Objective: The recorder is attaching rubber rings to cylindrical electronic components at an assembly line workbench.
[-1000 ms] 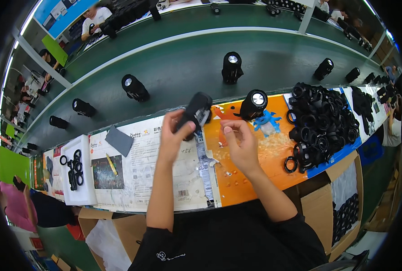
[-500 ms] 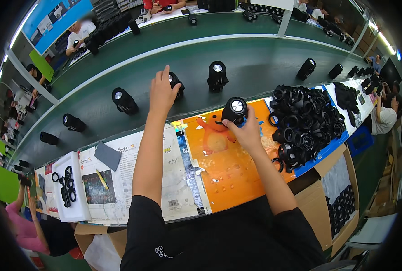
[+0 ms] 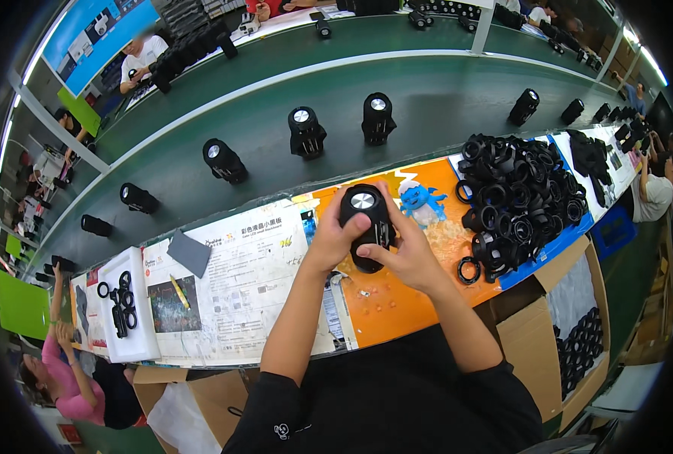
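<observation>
Over the orange mat [image 3: 397,318] I hold a black cylindrical device [image 3: 365,203] with a silver disc on its top end. My left hand [image 3: 336,239] is closed round its left side. From the right, my right hand [image 3: 406,256] grips the same device, with the thumb across its lower front. To the right of my hands lies a heap of black ring-shaped parts [image 3: 514,208], with one loose ring [image 3: 469,270] at its near edge. Similar black devices stand on the green surface beyond, the nearest being one device [image 3: 306,135] and another device [image 3: 378,121].
A white foam tray [image 3: 138,337] with several black rings lies at the left, near a grey cloth [image 3: 189,253] and a yellow pen [image 3: 179,291]. Cardboard boxes [image 3: 529,348] stand below the table edge. Other people work at the left, right and far side.
My left hand has drawn back from a device on the green surface and now grips the one in my right hand. That device has moved left and nearer to me.
</observation>
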Demonstrator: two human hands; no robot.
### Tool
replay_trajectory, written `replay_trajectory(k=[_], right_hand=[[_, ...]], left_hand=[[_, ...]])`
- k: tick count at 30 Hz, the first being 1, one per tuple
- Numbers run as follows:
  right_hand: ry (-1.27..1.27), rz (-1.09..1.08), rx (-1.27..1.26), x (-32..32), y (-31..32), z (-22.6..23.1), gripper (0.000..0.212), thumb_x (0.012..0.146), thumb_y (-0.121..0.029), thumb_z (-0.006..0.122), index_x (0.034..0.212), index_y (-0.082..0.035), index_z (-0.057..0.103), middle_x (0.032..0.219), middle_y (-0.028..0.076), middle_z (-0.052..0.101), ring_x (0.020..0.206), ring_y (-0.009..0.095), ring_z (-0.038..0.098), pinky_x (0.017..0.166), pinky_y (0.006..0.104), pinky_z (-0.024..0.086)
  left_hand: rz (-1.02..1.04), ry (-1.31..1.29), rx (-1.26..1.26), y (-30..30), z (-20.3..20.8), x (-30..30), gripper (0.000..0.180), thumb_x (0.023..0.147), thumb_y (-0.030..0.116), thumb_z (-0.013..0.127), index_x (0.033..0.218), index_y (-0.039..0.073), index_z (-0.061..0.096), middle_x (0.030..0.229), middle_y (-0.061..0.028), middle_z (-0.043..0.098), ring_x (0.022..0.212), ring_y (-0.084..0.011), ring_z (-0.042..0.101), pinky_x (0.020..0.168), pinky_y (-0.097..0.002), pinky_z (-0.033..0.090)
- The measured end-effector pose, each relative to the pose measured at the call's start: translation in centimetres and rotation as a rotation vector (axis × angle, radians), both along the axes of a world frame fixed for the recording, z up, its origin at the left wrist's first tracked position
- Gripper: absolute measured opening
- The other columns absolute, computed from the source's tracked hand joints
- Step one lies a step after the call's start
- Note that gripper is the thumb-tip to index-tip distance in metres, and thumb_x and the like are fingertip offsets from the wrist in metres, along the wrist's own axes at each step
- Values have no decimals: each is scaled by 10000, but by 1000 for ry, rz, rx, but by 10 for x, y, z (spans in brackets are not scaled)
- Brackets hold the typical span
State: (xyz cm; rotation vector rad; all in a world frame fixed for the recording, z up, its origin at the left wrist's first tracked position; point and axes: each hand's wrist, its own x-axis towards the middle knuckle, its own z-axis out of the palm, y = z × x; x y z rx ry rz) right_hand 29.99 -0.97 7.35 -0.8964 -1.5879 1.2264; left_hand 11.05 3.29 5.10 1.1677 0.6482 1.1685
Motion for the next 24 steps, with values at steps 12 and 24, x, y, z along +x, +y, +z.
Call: replay_trajectory(k=[12, 24], right_hand=[[15, -36, -232, -8, -29, -61, 741, 950, -224, 940, 1520, 38, 544, 1336, 97, 685, 1230, 157, 669, 1077, 334, 551], [-128, -282, 117, -21, -38, -73, 869, 873, -152, 968, 1579, 43, 502, 1378, 231, 703, 1249, 309, 737, 1044, 399, 598]], left_hand=[[99, -462, -188, -17, -28, 0, 667, 921, 321, 940, 1408, 23, 596, 1220, -156, 737, 1108, -297, 781, 987, -435, 671], [226, -432, -128, -15, -45, 14, 937, 821, 588, 969, 1460, 40, 558, 1220, -98, 706, 1160, -242, 733, 1044, -382, 621]])
